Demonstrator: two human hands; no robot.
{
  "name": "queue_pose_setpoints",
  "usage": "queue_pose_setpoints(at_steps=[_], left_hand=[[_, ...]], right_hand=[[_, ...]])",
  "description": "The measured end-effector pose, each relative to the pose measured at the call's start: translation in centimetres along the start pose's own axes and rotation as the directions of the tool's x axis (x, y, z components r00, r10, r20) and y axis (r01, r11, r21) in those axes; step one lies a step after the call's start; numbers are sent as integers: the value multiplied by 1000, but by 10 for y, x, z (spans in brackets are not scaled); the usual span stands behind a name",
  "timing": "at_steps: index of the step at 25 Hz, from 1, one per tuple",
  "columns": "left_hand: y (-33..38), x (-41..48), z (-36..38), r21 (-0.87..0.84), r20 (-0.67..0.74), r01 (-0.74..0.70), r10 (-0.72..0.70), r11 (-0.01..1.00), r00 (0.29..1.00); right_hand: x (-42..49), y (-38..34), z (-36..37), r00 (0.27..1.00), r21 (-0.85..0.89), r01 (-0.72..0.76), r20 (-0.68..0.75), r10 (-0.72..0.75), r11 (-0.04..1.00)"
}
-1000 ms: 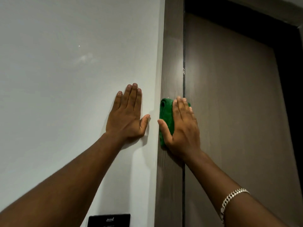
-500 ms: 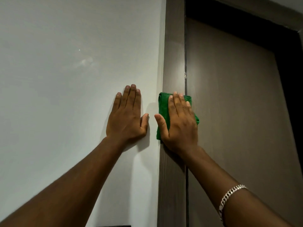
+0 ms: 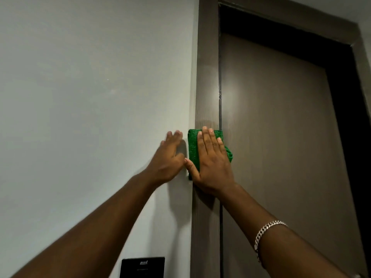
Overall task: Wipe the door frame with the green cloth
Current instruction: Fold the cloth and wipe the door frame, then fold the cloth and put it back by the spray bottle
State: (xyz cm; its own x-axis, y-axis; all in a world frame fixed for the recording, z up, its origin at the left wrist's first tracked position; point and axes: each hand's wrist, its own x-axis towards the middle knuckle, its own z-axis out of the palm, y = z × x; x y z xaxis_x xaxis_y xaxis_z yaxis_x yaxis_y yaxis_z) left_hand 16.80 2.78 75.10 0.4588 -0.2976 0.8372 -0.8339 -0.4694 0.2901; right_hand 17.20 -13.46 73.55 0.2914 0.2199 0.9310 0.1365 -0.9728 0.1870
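Observation:
A folded green cloth (image 3: pixel 193 147) lies flat against the brown door frame (image 3: pixel 207 77), on its left upright. My right hand (image 3: pixel 212 163) presses the cloth to the frame with flat, spread fingers, covering most of it; a silver chain bracelet sits on that wrist. My left hand (image 3: pixel 168 157) is just left of the frame, fingers together, against the grey wall (image 3: pixel 90 97), and looks blurred. Its thumb nearly touches my right thumb.
The brown door (image 3: pixel 281 137) is shut inside the frame, with a dark gap along its top and right side. A small black plate (image 3: pixel 143 266) with white lettering is fixed to the wall low down, left of the frame.
My left hand has slid right along the wall, close up to the frame. My right hand and the cloth have stayed at about the same place on the frame.

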Motion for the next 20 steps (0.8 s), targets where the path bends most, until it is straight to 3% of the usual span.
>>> queue_pose_setpoints(at_steps=[3, 6, 11, 13, 15, 17, 18, 20], left_hand=[[33, -33, 33, -333, -69, 34, -60, 942, 996], [45, -46, 52, -429, -211, 175, -287, 886, 934], [37, -71, 60, -428, -102, 388, -470, 816, 877], [27, -96, 66, -478, -38, 446, -525, 757, 850], [16, -127, 75, -557, 17, 465, -550, 689, 835], [1, -174, 95, -566, 112, 516, -560, 643, 821], [-6, -201, 104, -573, 163, 540, -560, 617, 812], [-24, -261, 128, -542, 291, 639, -592, 545, 752]], right_hand=[[-2, 1, -20, 991, 192, -7, 130, -19, 981], [-9, 6, -32, 965, 297, -28, 256, -51, 954], [-49, -4, -36, 956, 457, -114, 291, -28, 882], [-83, -12, -31, 971, 498, -196, 220, 95, 845], [-128, -22, -25, 923, 576, -379, 183, 338, 724], [-190, -36, -12, 791, 683, -563, 283, 542, 465], [-219, -43, -9, 728, 700, -625, 364, 581, 346], [-280, -52, 4, 622, 615, -752, 541, 566, 239]])
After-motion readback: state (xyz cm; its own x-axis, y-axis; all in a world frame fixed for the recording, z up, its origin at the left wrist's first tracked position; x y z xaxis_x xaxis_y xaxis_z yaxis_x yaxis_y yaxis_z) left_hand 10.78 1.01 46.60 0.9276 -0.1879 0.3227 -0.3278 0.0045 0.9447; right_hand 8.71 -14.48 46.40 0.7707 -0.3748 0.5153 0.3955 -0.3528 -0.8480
